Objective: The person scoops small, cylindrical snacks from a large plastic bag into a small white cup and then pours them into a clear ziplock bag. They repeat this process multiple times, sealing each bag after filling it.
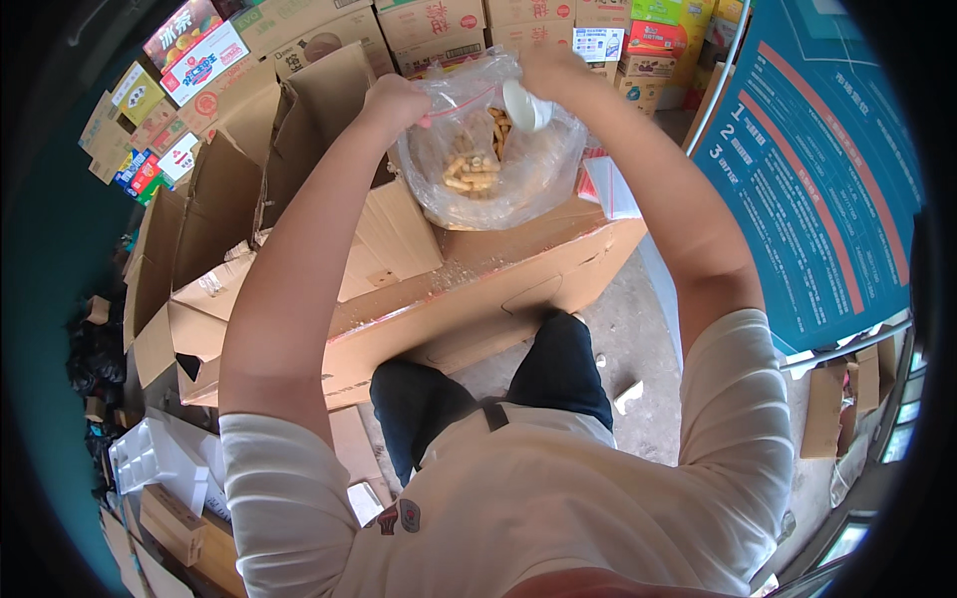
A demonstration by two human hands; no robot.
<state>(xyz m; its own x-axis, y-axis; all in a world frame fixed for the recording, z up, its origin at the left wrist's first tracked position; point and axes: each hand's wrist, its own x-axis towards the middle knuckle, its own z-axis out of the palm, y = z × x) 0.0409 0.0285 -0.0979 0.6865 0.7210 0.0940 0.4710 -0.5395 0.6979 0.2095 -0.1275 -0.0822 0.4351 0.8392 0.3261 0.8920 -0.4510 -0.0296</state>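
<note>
My left hand (398,102) is closed on the upper left edge of a small clear zip bag (472,96) with a red seal line. My right hand (552,73) is at the upper right, its fingers around a white cup (526,109) that tips towards the bag's mouth. Below both hands lies a large clear plastic bag (523,196) holding light brown stick-shaped snacks (472,173). More sticks show beside the cup. How much the small bag holds is hard to tell. A stack of flat zip bags with red seal lines (614,188) lies right of the large bag.
The large bag rests on a long cardboard box (478,261) strewn with crumbs. Open cardboard cartons (224,194) stand at its left. Printed cartons (434,26) are stacked behind. A teal printed banner (830,187) on a metal frame stands at the right. White foam packaging (153,456) lies lower left.
</note>
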